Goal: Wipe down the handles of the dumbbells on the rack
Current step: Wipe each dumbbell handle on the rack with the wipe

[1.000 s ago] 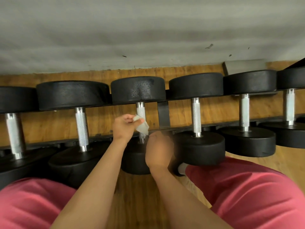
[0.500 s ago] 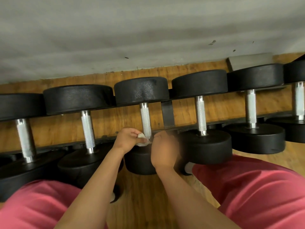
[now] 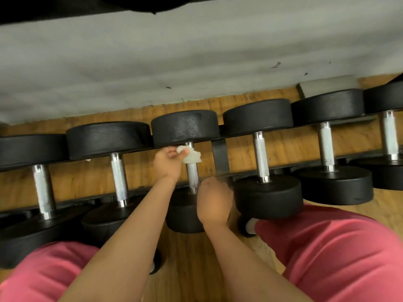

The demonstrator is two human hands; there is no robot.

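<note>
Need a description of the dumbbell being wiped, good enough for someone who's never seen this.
On the rack, count black dumbbells from the view's left edge: it is the third dumbbell. Its handle is slimmer than its neighbours' and is the only one with a white wipe held against its top by the left hand.

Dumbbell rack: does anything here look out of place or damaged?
The dumbbells sit evenly on the rack. Only small things stand out: dark scuff marks on the grey wall, and a tiny white scrap by the second dumbbell from the left.
</note>
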